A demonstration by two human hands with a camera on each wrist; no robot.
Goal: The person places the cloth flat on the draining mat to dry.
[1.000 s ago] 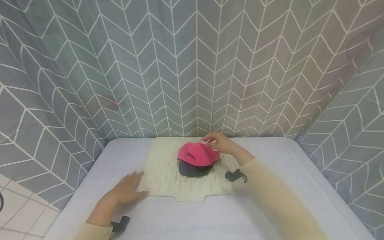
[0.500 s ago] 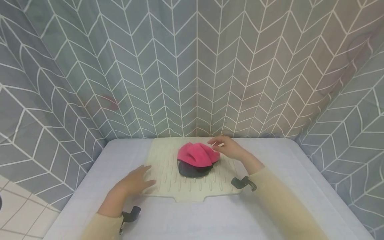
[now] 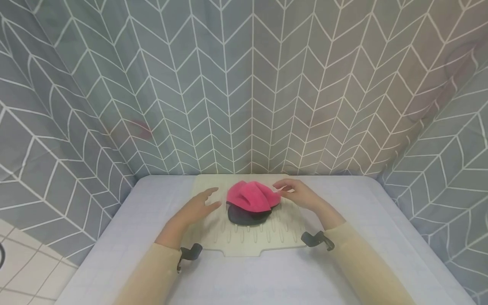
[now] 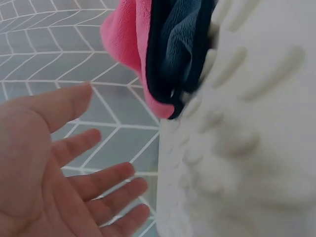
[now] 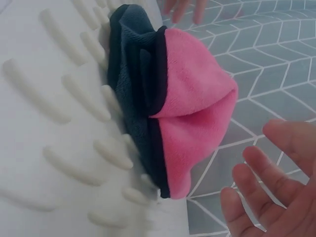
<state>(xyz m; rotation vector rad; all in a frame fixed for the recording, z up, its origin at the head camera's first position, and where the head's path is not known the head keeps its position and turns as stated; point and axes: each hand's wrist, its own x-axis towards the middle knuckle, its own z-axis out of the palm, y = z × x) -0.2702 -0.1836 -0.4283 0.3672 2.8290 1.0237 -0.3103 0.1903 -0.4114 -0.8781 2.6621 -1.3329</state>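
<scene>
A crumpled two-sided cloth (image 3: pixel 252 197), pink above and dark grey-blue below, lies on a cream ridged board (image 3: pixel 213 235). Left of the cloth, my left hand (image 3: pixel 194 208) hovers over the board with fingers spread and apart from it. My right hand (image 3: pixel 299 195) is just right of the cloth, its fingers relaxed and close to the pink side. In the left wrist view, a gap separates my left hand (image 4: pixel 64 163) from the cloth (image 4: pixel 163 54). Similarly, the right wrist view has my right hand (image 5: pixel 271 182) beside the cloth (image 5: pixel 192 94), holding nothing.
The board lies on a table with a pale cloth cover (image 3: pixel 267 279). A grey curtain (image 3: pixel 244 84) with white zigzag lines hangs behind the table and along both sides. Dark camera mounts (image 3: pixel 192 252) are on the wrists. White floor tiles (image 3: pixel 23 262) appear lower left.
My left hand has moved right and forward from the board's left edge toward the cloth. My right hand has drawn back slightly to the right, away from the cloth's top. The cloth stays in place.
</scene>
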